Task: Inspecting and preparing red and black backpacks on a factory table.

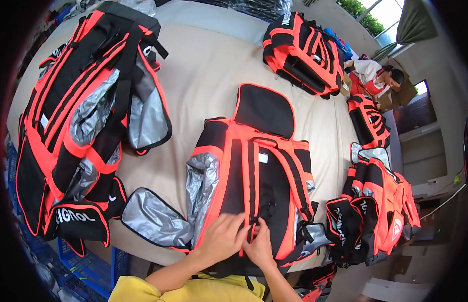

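Note:
A black and neon-orange backpack (219, 199) lies in front of me, its strap side up. A side flap with silver lining (156, 216) is folded out to the left, and its black top flap (264, 110) points away from me. My left hand (221, 236) is closed at the lower end of an orange-edged shoulder strap (251, 176), fingers bent over it. Close beside it, my right hand (259, 246) pinches at the same strap end. The fingertips partly cover what they grip. A black buckle strap (307, 221) hangs at the bag's right side.
A larger matching bag (88, 121) with open silver pockets lies on the left. More such bags stand at the far right (304, 55) and near right (379, 211) of the cream-covered table (198, 65). Blue crates (88, 264) sit below left. Another person (369, 75) is at the far right.

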Action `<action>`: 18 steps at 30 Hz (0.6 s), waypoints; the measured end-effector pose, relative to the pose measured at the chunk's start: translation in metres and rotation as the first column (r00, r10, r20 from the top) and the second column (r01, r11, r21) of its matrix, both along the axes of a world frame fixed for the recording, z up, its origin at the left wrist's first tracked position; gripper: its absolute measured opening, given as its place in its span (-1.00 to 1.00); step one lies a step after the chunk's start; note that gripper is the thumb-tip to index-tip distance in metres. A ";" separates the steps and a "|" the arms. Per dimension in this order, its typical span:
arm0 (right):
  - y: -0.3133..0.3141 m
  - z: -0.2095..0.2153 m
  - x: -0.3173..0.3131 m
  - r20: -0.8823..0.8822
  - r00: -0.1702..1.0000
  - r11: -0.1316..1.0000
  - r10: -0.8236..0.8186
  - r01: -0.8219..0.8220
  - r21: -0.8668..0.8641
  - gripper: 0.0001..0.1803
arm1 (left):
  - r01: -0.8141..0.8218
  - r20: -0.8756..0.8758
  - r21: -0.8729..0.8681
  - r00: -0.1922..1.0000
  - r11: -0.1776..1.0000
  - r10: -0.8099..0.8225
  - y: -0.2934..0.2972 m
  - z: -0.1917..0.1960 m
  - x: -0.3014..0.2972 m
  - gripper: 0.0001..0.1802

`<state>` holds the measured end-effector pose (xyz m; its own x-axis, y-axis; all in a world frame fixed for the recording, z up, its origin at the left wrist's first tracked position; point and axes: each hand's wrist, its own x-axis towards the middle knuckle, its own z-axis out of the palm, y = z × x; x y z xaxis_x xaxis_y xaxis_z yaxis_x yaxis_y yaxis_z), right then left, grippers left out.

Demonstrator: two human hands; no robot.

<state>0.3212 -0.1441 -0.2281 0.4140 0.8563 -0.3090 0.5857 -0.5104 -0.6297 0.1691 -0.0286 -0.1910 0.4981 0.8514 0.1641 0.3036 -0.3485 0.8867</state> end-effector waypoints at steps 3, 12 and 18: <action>-0.007 -0.010 0.002 0.194 0.975 0.993 0.108 -0.113 0.015 -0.08 | 0.031 -0.083 0.218 0.996 0.975 -0.013 0.067 0.011 0.056 -0.63; 0.127 0.079 0.110 -0.062 0.951 0.949 0.303 -0.307 -0.070 -0.63 | 0.091 -0.545 0.498 0.806 0.862 0.230 0.191 -0.164 0.113 -0.35; 0.309 -0.031 0.234 0.405 0.862 0.840 0.304 -0.443 0.312 -0.81 | 0.078 -0.502 0.491 0.839 0.868 0.209 0.191 -0.170 0.123 -0.39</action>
